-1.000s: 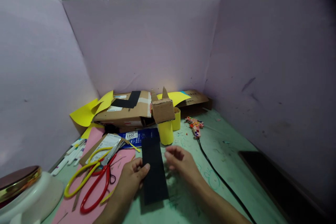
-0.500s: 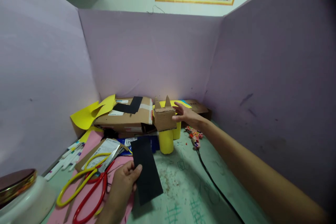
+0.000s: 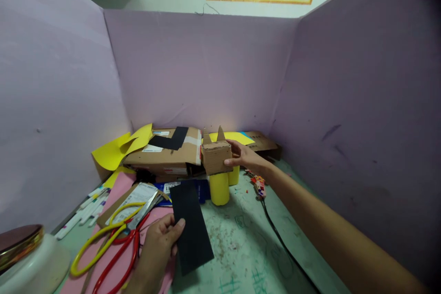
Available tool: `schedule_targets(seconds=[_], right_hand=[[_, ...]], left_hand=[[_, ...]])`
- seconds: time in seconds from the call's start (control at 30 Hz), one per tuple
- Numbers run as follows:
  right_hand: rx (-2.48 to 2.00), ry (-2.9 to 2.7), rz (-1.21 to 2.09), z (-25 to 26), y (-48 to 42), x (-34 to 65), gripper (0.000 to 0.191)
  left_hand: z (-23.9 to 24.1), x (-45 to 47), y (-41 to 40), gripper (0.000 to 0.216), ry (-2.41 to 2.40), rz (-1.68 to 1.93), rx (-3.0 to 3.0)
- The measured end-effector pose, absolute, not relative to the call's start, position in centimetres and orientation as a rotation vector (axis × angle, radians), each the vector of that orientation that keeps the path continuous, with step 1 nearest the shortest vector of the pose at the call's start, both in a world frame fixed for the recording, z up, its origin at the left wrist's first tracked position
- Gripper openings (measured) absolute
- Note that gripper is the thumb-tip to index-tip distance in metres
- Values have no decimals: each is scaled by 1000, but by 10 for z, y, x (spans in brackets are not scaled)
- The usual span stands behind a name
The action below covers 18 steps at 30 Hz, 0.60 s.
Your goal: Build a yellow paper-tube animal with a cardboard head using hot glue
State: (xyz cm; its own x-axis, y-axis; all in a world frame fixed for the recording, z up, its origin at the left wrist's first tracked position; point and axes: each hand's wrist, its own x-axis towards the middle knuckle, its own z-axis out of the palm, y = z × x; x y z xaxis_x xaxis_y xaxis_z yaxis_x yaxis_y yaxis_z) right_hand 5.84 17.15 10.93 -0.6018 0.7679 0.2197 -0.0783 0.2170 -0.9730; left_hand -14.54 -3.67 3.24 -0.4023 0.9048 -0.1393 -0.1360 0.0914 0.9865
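My left hand (image 3: 156,248) pinches the left edge of a black paper strip (image 3: 191,227) lying tilted over the green table (image 3: 241,248). My right hand (image 3: 243,156) reaches far forward and grips the right side of a small cardboard box with two pointed ears (image 3: 216,155). That box stands on yellow paper tubes (image 3: 219,188). Red-handled scissors (image 3: 117,257) and yellow-handled scissors (image 3: 103,239) lie on pink paper (image 3: 119,183) just left of my left hand.
A flattened cardboard box (image 3: 168,151) with yellow sheets (image 3: 113,149) and a black scrap sits at the back. Markers (image 3: 82,213) lie at the left, a white jar with a gold lid (image 3: 24,252) near left. A black cable (image 3: 282,248) runs from a colourful tool (image 3: 260,183). Purple partitions enclose the table.
My right hand left the black strip, reached forward, and has now closed on the side of the eared cardboard box. My left hand keeps hold of the strip.
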Motion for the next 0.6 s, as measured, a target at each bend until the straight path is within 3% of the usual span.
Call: schedule_targets(seconds=[0.33,0.6], right_hand=[[-628,-1772,1467,116,166,65,69],[-663,-1718,1511,116,162,70,73]], left_hand=[[31,-148,-33,38,1490,1452,767],[28,-151,-31,41,1469,1441,762]])
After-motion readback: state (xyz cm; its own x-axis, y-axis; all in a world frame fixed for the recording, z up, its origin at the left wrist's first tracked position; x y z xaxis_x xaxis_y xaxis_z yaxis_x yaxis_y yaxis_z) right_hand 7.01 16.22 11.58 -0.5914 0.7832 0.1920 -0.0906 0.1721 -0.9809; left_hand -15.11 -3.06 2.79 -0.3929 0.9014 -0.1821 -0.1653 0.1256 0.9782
